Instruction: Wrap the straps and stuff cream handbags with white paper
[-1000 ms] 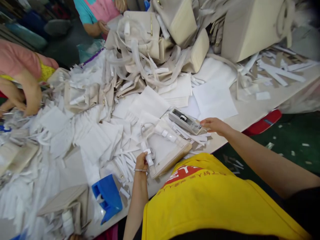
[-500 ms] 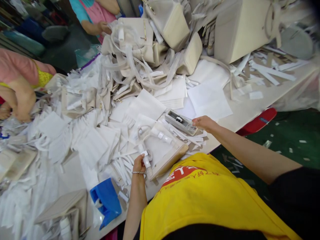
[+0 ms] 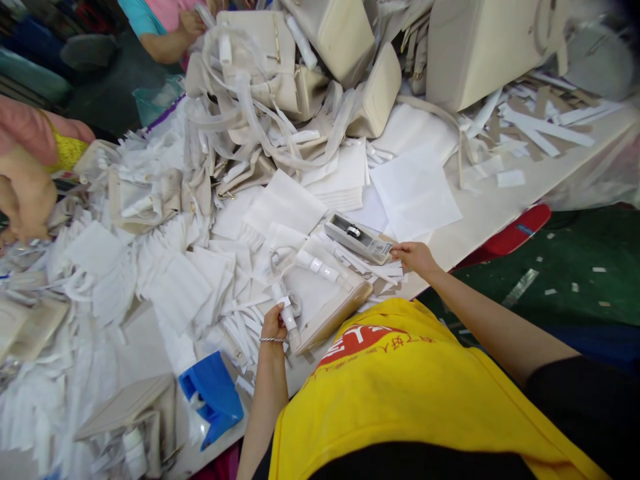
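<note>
A beige handbag lies on the table in front of me, its handles bound in white wrapping. My left hand is closed on one wrapped handle, where a small white tag or piece of tape shows by the fingertips. Just beyond the bag is a long grey tape dispenser with a small black-and-white roll in it. The fingers of my right hand are pinched at the dispenser's near right end. Whatever they hold there is too small to make out.
White paper sheets and padding strips cover much of the table. Several beige handbags are heaped at the back. A blue object lies at the lower left. Two other people work across the table.
My right hand has drawn slightly back to the right along the dispenser's end, its fingers now pinched. My left hand stays on the handle. The whole view has shifted a little.
</note>
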### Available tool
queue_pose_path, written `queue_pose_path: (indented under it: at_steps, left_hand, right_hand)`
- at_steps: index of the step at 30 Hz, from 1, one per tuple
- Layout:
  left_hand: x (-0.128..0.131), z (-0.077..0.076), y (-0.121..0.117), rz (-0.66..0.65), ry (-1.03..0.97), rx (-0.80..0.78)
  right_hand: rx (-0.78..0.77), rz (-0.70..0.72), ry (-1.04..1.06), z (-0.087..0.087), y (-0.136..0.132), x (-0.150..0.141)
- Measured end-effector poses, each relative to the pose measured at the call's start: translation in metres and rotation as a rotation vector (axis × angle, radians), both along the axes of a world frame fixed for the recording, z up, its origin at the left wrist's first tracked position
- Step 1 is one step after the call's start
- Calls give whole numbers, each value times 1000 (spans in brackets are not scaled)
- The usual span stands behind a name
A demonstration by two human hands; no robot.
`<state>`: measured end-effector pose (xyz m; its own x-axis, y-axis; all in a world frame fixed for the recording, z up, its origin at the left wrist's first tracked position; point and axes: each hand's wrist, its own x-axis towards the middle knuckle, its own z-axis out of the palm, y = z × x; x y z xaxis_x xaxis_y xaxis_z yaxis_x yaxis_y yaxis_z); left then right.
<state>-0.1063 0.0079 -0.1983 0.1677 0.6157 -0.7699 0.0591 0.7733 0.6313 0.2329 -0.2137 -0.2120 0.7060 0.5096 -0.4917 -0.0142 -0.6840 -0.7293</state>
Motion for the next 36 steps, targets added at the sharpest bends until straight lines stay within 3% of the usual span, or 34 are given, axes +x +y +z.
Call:
queue_pose_path:
  at_steps: [3,6,8,10,12,14,16,20,23,26,36]
  left_hand:
    - [0,2,-3,-24,-10,23]
    - [-2,2,-6,-69,-37,48]
    - [-4,0,-6,-71,-44,57]
    - [-6,-3,-6,-55,-53,74]
    - [-7,-3,-7,-46,-67,93]
    - [-8,-2,-9,-51,-84,107]
    - [-8,2,-11,-57,-98,117]
    - [-8,8,-12,-96,-81,160]
    - [-8,10,-13,-121,-77,168]
    - [-9,10,-13,-118,-106,148]
    - [-17,9,-8,-199,-192,126]
  right_hand:
    - [-151,183,-316,3,-12,7]
    - [-320,224,-428,18,-25,8]
    - [-212,177,-328,39,-18,-4]
    - [59,205,-51,68,8,-33]
    - [272,349,270,97,47,-76]
    - [361,517,486,113,91,-123]
    - [364,631,560,111,129,-162]
    - [295,730,387,77,172,-197]
    - [254,765,245,54,179,-201]
    - [201,816,162,45,177,-202]
    - [142,761,383,49,178,-205]
